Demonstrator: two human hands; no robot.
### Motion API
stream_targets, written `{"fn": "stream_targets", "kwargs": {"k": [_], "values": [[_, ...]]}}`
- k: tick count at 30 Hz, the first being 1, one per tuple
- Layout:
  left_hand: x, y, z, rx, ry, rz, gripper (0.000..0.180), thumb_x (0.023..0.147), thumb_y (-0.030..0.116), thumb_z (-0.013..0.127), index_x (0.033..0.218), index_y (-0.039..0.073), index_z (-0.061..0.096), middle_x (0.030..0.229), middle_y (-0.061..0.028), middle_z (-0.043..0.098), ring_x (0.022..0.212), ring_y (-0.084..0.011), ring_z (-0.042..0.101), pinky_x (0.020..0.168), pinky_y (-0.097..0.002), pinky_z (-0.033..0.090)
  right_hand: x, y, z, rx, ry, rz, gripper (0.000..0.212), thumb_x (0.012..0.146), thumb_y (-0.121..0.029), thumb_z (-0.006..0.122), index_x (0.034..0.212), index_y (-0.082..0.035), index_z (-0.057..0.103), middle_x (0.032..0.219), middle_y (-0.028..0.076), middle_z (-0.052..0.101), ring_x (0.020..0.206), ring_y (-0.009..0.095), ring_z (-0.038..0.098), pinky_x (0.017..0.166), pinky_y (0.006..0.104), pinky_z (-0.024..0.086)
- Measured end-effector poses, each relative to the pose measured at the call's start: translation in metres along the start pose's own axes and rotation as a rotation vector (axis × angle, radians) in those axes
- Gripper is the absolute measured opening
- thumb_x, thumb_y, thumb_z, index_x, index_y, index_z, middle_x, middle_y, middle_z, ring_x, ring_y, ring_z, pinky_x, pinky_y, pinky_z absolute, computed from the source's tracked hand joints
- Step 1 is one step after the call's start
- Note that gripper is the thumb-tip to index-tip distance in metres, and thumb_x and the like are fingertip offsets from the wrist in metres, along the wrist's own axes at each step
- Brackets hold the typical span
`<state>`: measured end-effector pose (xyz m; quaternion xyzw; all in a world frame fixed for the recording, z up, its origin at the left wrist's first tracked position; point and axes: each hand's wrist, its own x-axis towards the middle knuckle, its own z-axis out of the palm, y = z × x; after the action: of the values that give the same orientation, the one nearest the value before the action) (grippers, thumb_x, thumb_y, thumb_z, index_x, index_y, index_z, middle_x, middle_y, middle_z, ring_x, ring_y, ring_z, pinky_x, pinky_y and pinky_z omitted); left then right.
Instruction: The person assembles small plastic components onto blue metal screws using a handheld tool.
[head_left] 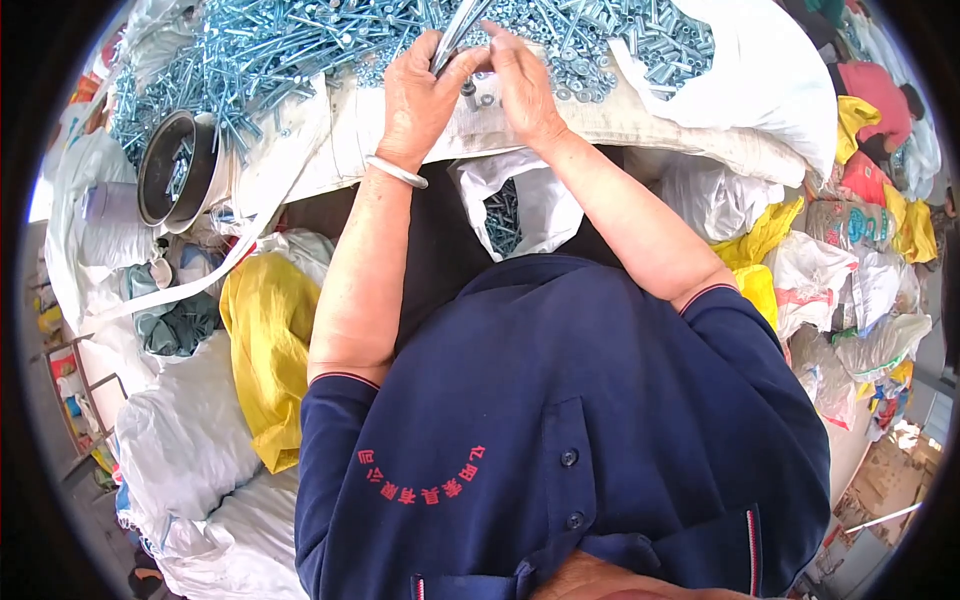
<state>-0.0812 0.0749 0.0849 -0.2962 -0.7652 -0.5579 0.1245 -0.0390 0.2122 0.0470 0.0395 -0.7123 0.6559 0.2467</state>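
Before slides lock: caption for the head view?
Left hand holds long metal pieces, right hand close beside it, at a pile of fasteners.

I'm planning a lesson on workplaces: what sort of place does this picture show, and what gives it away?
Probably a small hardware workshop or store: loose bolts and metal sleeves lie heaped up, an open white bag below holds metal parts, and sacks crowd both sides.

White cloth-covered work surface (pixel 620 125), top of frame: long bolts (pixel 290 50) heaped upper left to centre, washers (pixel 583 82) right of centre, metal sleeves (pixel 672 45) upper right.
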Motion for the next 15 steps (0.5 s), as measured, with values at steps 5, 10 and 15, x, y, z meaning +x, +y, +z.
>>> {"fn": "stream_targets", "kwargs": {"k": [5,10,15], "values": [[0.0,0.0,-0.001,0.019,-0.01,-0.04,0.035,0.081,0.029,0.078,0.076,0.001,0.058,0.063,-0.0095,0.06,0.055,-0.0159,0.052,0.053,-0.0306,0.045,-0.001,0.002,-0.008,-0.054,-0.017,0.054,0.058,0.103,-0.043,0.039,0.137,0.004,0.044,0.093,0.011,0.067,0.092,0.017,0.063,0.088,0.0289,0.046],[0.001,0.0,-0.002,-0.02,0.005,-0.042,0.036,0.081,0.03,0.077,0.075,0.001,0.058,0.063,-0.0089,0.059,0.055,-0.0148,0.05,0.054,-0.0306,0.045,-0.005,0.0,0.004,0.07,-0.021,0.042,0.059,0.103,-0.043,0.039,0.137,0.004,0.044,0.086,0.009,0.067,0.087,0.016,0.063,0.085,0.0286,0.047],[0.002,0.001,-0.001,-0.026,-0.003,-0.026,0.035,0.081,0.029,0.077,0.076,0.001,0.058,0.063,-0.0091,0.06,0.055,-0.0145,0.052,0.054,-0.0303,0.045,0.0,0.003,0.0,-0.051,-0.009,-0.029,0.06,0.102,-0.045,0.039,0.137,0.003,0.045,0.086,0.01,0.067,0.085,0.017,0.063,0.084,0.0298,0.047]]}}
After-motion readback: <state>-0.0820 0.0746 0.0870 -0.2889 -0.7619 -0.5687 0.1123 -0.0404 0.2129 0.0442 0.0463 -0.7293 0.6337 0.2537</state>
